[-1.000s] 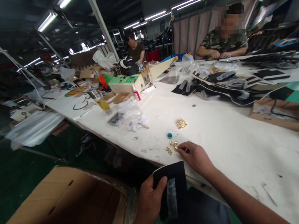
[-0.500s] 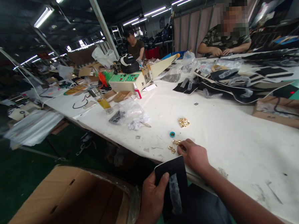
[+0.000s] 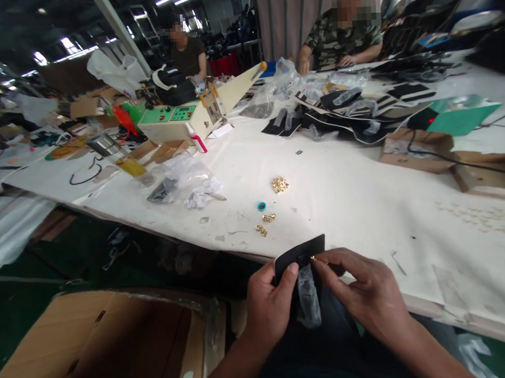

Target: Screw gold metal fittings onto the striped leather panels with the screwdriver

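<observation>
My left hand (image 3: 269,304) grips a flat black panel (image 3: 300,253) by its left edge, thumb on top. A strip of clear plastic film (image 3: 309,299) hangs on the panel's face. At the panel's right side, my right hand (image 3: 363,287) pinches a small gold metal fitting (image 3: 312,258) between thumb and forefinger, close against the black surface. Its exact shape is too small to make out. On the white table beyond lie two small clusters of gold fittings (image 3: 268,217), a blue cap (image 3: 261,206) with something dark inside, and a larger pile of gold fittings (image 3: 280,184).
An open cardboard box (image 3: 94,332) stands at lower left. Across the table (image 3: 243,167) are a cream machine (image 3: 173,125), a glass bottle (image 3: 119,156), plastic bags (image 3: 188,175), stacked black panels (image 3: 359,116) and small cartons (image 3: 417,152). Two people sit on the far side.
My right hand has come back from the gold clusters to the black panel, bringing one small gold fitting. The left hand still holds the panel, and the view has turned right and down.
</observation>
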### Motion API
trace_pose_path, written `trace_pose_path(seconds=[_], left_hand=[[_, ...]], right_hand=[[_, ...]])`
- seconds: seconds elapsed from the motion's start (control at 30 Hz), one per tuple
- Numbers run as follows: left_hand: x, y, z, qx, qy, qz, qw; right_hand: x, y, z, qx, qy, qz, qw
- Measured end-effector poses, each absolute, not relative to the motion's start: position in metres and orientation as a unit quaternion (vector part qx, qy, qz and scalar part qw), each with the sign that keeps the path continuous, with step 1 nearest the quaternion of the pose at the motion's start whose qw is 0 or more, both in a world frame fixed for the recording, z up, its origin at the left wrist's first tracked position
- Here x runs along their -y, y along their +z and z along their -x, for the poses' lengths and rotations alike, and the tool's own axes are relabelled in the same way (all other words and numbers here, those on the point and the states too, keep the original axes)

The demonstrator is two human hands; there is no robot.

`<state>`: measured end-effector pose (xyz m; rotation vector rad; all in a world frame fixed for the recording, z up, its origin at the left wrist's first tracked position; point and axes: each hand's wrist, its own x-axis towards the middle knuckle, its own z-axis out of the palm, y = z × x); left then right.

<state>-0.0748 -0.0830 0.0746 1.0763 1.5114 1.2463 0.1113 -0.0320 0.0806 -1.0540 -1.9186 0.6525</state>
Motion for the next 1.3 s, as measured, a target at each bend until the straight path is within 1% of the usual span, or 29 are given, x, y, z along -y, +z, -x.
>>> trace_pose_path(seconds=[0.2,0.5,0.67,0.9,1.0,1.3], left_hand=[[0.081,0.081,0.041,-0.597,0.487,-0.47,0.431],[0.083,0.09,0.012,-0.589,0.484,-0.487,0.427],[0.084,0.095,-0.003,-0.59,0.48,-0.491,0.425],[0.082,0.099,-0.018,-0.58,0.476,-0.508,0.423],[0.084,0.099,-0.021,-0.574,0.47,-0.533,0.406],[0.085,0.106,-0.029,-0.557,0.448,-0.598,0.363]], right_hand=[[0.036,0.073,-0.133,0.773,0.199,0.387,0.462],[0.044,0.073,-0.162,0.766,0.233,0.366,0.474],[0.046,0.075,-0.177,0.756,0.21,0.369,0.499],[0.051,0.077,-0.201,0.748,0.205,0.388,0.498],[0.053,0.079,-0.206,0.742,0.208,0.391,0.503],[0.056,0.082,-0.213,0.75,0.189,0.407,0.486]])
